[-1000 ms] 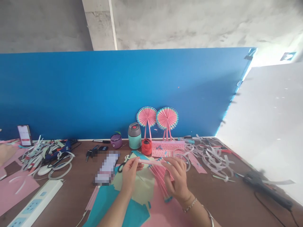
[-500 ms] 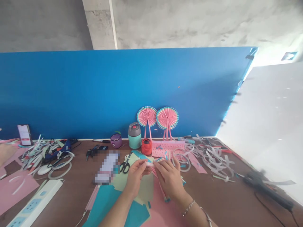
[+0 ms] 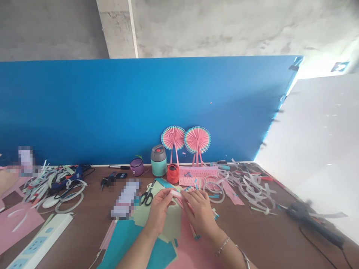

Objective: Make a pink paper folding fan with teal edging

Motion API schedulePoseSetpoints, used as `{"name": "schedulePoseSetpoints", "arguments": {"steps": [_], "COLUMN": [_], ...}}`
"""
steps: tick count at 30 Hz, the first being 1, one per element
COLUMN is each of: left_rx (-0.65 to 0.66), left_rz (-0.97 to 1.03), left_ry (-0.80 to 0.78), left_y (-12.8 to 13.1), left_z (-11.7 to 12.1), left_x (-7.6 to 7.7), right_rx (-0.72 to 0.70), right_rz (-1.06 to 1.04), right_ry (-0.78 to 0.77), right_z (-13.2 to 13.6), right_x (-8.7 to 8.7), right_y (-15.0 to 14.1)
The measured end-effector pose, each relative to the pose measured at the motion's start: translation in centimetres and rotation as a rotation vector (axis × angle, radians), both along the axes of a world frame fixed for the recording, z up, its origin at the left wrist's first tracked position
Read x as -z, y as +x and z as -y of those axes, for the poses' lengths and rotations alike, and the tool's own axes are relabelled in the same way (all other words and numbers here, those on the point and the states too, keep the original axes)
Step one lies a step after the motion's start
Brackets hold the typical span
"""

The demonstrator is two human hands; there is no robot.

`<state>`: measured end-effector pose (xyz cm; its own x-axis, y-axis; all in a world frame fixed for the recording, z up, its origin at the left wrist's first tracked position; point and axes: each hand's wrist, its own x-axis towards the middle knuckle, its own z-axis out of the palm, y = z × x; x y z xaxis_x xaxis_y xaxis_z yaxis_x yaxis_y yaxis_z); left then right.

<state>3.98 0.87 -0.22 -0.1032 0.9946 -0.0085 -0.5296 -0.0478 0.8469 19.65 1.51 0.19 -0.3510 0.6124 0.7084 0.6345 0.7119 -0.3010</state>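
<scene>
Between my two hands is a short whitish-pink strip (image 3: 176,194), probably tape or paper; I cannot tell which. Its left end is pinched by the thumb and fingers of my left hand (image 3: 159,210). My right hand (image 3: 201,212) closes on the other end, fingers bent over it. Under the right hand a folded pink paper piece (image 3: 194,233) with blue-edged ends partly shows. Below lie pale green sheets (image 3: 171,222), a blue sheet (image 3: 161,254) and a pink sheet (image 3: 193,254). Black-handled scissors (image 3: 147,198) rest just left of my left hand.
Two round pleated paper fans (image 3: 173,139) lean against the blue partition (image 3: 112,108). A teal jar (image 3: 158,164) and a red container (image 3: 173,174) stand before it. White strips (image 3: 256,188) and a glue gun (image 3: 311,222) lie right; a power strip (image 3: 42,241) and another person's hand (image 3: 7,181) left.
More of the whitish strip now shows between my hands, and my left fingertips have shifted slightly along it. The view has moved a little; the rest of the table looks the same.
</scene>
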Motion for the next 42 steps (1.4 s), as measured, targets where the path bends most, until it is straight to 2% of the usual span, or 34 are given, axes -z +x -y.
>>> {"name": "schedulePoseSetpoints", "arguments": {"steps": [4, 8, 12, 19, 23, 27, 30, 32, 38, 42], "left_rx": [-0.02, -0.066, -0.117, -0.12, -0.119, -0.052, 0.065, 0.094, 0.012, -0.07], "left_rz": [0.074, 0.187, 0.312, 0.46, 0.49, 0.429, 0.29, 0.165, -0.154, -0.203], "left_ry": [-0.03, -0.028, -0.031, -0.087, -0.095, -0.07, -0.008, 0.022, -0.033, -0.069], "left_y": [-0.2, -0.7, -1.2, -1.3, -1.3, -1.3, -1.0, -0.8, -0.4, -0.7], "left_z": [-0.1, -0.3, -0.6, -0.5, -0.5, -0.5, -0.3, -0.3, -0.5, -0.9], "left_x": [-0.2, -0.5, -0.7, -1.3, -1.3, -0.7, -0.4, -0.4, 0.3, 1.1], "right_rx": [-0.069, -0.119, -0.133, -0.199, -0.311, -0.36, -0.327, -0.287, -0.195, -0.16], "right_rz": [-0.083, -0.351, -0.528, -0.497, -0.508, -0.549, -0.594, -0.589, -0.455, -0.337], "right_ry": [-0.143, -0.397, -0.573, -0.891, -1.018, -1.007, -0.925, -0.877, -0.763, -0.746], "right_z": [-0.1, -0.4, -0.7, -0.9, -0.8, -0.8, -0.9, -1.0, -0.9, -0.7], "right_x": [0.2, 0.1, -0.3, -0.5, -0.8, -0.6, 0.1, 0.6, 1.5, 1.6], "right_y": [0.1, 0.4, 0.8, 0.8, 0.8, 0.2, -0.4, -0.7, -0.7, -0.6]}}
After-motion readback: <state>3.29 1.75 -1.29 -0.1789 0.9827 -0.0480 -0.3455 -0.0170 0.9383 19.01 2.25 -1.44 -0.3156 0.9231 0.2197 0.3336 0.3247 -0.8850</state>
